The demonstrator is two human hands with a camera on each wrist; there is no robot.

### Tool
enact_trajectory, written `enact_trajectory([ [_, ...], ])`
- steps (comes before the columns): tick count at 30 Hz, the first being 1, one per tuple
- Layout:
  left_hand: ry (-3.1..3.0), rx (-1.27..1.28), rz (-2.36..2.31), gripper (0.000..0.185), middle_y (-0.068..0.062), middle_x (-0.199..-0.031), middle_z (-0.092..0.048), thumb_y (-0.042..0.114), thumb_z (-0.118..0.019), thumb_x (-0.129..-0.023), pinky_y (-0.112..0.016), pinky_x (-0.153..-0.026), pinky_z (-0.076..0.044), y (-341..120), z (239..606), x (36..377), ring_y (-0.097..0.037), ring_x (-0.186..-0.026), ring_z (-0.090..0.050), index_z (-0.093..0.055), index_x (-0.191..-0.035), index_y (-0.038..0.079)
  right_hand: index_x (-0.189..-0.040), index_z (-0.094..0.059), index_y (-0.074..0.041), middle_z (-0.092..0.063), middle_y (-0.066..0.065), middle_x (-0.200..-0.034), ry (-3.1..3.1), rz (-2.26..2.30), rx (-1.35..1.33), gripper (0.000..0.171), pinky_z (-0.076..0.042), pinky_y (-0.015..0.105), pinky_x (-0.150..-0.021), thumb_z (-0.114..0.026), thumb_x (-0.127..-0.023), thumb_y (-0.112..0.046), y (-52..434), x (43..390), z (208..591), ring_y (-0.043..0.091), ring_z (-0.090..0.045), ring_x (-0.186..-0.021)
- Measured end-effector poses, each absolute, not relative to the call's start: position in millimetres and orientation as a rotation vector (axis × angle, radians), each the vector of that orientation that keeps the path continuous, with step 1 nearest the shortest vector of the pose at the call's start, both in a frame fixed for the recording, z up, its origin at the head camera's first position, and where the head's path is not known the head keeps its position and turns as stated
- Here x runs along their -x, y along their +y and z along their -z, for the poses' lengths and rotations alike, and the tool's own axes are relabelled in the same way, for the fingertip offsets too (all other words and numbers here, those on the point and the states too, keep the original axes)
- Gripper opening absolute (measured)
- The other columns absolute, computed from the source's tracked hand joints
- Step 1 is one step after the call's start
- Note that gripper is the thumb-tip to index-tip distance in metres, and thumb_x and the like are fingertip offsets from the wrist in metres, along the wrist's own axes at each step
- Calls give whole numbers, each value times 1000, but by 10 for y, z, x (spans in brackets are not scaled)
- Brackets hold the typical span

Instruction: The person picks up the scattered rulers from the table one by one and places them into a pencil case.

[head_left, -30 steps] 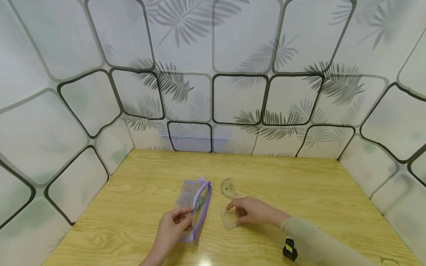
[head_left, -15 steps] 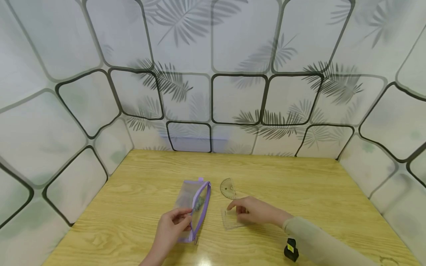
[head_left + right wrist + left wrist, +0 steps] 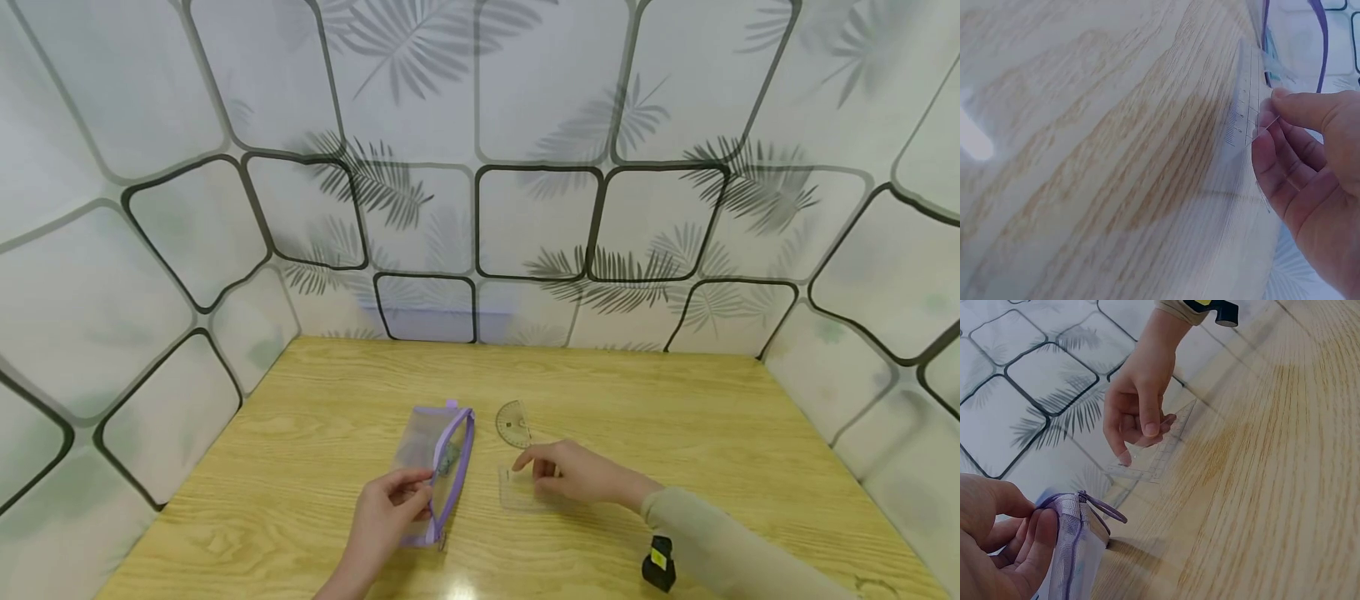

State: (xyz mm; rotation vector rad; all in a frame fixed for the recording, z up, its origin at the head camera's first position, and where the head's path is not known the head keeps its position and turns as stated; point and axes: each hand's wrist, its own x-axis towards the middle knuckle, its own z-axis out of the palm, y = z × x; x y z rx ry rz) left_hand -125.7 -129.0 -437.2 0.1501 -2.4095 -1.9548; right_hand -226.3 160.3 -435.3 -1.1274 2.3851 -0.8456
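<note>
A see-through zip pouch [image 3: 416, 442] with purple edging lies on the table, its mouth gaping to the right. My left hand [image 3: 386, 510] pinches the near part of that mouth between thumb and fingers, as the left wrist view also shows. Inside the pouch is a small bluish-green item [image 3: 448, 458]. To its right, my right hand [image 3: 581, 475] holds a clear set square [image 3: 1241, 106]; the right wrist view shows thumb and fingertips at its edge. In the left wrist view the set square [image 3: 1175, 437] stands tilted close over the wood.
Beyond the right hand lies a clear protractor [image 3: 513, 423] on the wooden table [image 3: 637, 392]. A black device with a yellow label [image 3: 658, 565] is by the right sleeve. A thin curved item [image 3: 873, 586] shows at the bottom right. Patterned walls enclose the table's back and sides.
The set square has turned in my right hand, its near edge now more level in the head view. That hand shifted very slightly right. The left hand and pouch have stayed put.
</note>
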Motion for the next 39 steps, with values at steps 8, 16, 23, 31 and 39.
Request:
enact_trajectory([
  [8, -2412, -159, 1947, 24, -18, -90, -69, -2, -67, -87, -21, -63, -63, -1283, 4375, 1246, -10, -66, -65, -68, -110, -9, -124, -63, -9, -68, 2, -88, 2366, 1000, 1027, 29, -56, 19, -62, -64, -95, -9, 1582, 2235, 4399, 3, -61, -72],
  [16, -2406, -156, 1937, 24, -20, -91, -70, -1, -68, -88, -21, -63, -63, -1281, 4381, 1255, -11, -66, -66, -69, -111, -8, -123, -62, -2, -68, 12, -85, 2318, 1165, 941, 28, -51, 20, -50, -64, -95, -8, 1560, 2225, 4451, 6, -57, -59],
  [23, -2395, -163, 1959, 25, -19, -92, -69, 0, -68, -88, -22, -64, -63, -1280, 4397, 1269, -11, -68, -66, -68, -112, -8, -124, -61, -1, -69, 15, -85, 2254, 1248, 871, 29, -51, 23, -48, -62, -96, -7, 1531, 2236, 4477, 11, -57, -58],
  [31, -2393, -162, 1966, 25, -21, -93, -69, -1, -67, -88, -22, -64, -63, -1278, 4395, 1272, -11, -68, -66, -68, -112, -8, -125, -60, 1, -69, 14, -86, 2240, 1253, 852, 31, -56, 24, -53, -63, -96, -8, 1467, 2247, 4465, 12, -61, -63],
  [39, -2388, -153, 1973, 25, -20, -92, -69, -1, -67, -88, -22, -64, -63, -1279, 4396, 1271, -11, -68, -66, -68, -112, -9, -127, -59, 2, -69, 15, -90, 2220, 1249, 847, 33, -59, 29, -57, -62, -96, -8, 1375, 2278, 4422, 16, -63, -68],
])
